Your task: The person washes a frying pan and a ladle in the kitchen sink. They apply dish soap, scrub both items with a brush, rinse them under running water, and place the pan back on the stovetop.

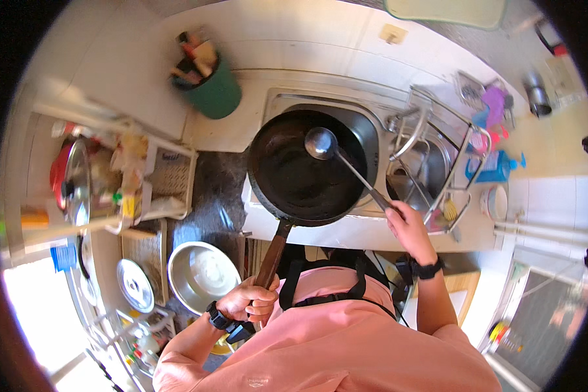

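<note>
A dark frying pan [304, 186] is held over the left basin of a steel kitchen sink [372, 142]. My left hand [252, 299] grips its brown handle [273, 257] close to my body. In my right hand [409, 230] is the dark grip of a metal ladle [321, 143], whose round bowl is over the pan's interior. Whether the ladle touches the pan, I cannot tell. A faucet [411, 132] stands right of the pan, between the two basins.
A green bin [215, 95] with utensils stands at the back left. A metal rack [463, 171] stands over the right basin, beside a blue pump bottle [492, 166]. On the left are a large metal bowl [203, 279], a glass lid [134, 285] and a white basket [169, 181].
</note>
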Motion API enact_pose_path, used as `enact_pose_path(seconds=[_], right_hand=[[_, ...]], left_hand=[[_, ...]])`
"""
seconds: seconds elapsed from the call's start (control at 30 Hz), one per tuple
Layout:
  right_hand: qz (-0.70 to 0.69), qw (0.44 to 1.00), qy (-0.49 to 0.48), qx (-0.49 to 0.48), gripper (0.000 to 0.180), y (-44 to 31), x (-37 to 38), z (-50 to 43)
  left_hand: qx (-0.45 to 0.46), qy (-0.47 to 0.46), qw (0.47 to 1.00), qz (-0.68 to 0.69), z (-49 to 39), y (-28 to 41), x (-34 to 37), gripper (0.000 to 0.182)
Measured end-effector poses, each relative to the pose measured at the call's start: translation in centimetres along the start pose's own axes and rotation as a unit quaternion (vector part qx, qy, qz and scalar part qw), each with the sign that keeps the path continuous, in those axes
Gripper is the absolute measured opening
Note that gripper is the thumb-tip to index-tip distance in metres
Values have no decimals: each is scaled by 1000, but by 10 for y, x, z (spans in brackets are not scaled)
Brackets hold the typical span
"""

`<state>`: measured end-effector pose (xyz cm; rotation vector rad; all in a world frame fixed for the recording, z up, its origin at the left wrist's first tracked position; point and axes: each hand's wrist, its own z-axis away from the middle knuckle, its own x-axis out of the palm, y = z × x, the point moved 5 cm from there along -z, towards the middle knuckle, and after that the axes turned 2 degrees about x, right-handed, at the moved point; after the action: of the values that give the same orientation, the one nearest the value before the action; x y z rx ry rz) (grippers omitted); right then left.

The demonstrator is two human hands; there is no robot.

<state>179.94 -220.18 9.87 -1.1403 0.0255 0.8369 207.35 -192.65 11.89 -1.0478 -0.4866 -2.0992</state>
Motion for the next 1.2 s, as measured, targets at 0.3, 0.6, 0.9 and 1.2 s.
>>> enact_pose_path(seconds=[0.3, 0.6, 0.9, 1.2], right_hand=[[-15, 986, 50, -160, 31, -52, 11, 15], [-26, 952, -93, -291, 28, -69, 23, 102], [-31, 919, -164, -358, 39, -100, 89, 188], [-64, 885, -357, -293, 57, -80, 267, 370]], left_hand=[[151, -101, 983, 32, 18, -43, -6, 23], [351, -155, 921, 62, 36, -198, 10, 23], [475, -212, 846, 120, 82, -318, -20, 24], [558, -153, 800, 158, 164, -501, -132, 23]])
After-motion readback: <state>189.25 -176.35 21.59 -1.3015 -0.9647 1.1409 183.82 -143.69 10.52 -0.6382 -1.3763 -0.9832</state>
